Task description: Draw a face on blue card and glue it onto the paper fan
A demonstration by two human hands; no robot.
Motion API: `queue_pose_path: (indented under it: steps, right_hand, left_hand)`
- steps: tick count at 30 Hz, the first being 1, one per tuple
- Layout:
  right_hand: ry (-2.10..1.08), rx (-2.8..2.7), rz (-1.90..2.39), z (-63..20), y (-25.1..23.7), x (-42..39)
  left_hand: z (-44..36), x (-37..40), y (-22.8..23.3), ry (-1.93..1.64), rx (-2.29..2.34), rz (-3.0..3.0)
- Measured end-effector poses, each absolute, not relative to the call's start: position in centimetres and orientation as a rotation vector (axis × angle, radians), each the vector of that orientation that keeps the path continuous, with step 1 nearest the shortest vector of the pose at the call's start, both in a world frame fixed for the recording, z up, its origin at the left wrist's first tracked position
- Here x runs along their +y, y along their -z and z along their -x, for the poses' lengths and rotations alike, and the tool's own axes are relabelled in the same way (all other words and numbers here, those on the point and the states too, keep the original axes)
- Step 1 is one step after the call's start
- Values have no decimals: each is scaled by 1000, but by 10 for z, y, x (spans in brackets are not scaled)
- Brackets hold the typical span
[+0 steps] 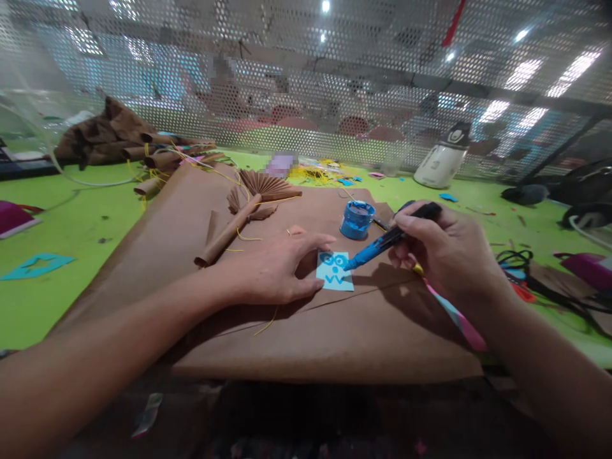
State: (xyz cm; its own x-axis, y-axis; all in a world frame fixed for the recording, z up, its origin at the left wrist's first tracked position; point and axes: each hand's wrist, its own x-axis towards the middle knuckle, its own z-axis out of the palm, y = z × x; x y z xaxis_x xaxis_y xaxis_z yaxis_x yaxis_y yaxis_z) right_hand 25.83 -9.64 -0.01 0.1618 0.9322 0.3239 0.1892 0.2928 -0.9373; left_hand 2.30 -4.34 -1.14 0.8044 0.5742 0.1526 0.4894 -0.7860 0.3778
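Paper [335, 272], a light-blue square with darker blue marks, lies just below and right of the frame's centre. We touch its left edge with our left hand [272, 264], thumb and fingers parted, and grasp a blue-and-black pen [377, 247] in our right hand [444, 248], near a blue jar [356, 224].

Over the table [33, 306], the paper sheet [382, 350]; on that, the note [336, 273], between left hand [277, 264] and right hand [435, 239]. In the right, the marker [373, 248]! Just behind the note, the jar [356, 220]. Off left, the tube [229, 234], fan [268, 186] at its far end. Back right, beyond the sheet, the bottle [440, 166].
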Motion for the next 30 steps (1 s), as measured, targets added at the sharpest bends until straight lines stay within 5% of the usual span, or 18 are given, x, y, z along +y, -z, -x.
queue_pose_path:
  steps: [30]
  right_hand:
    - [-646,-1533,1234,-246,4,-104]
  left_hand:
    - [-24,-45,10,-370,815,-2642]
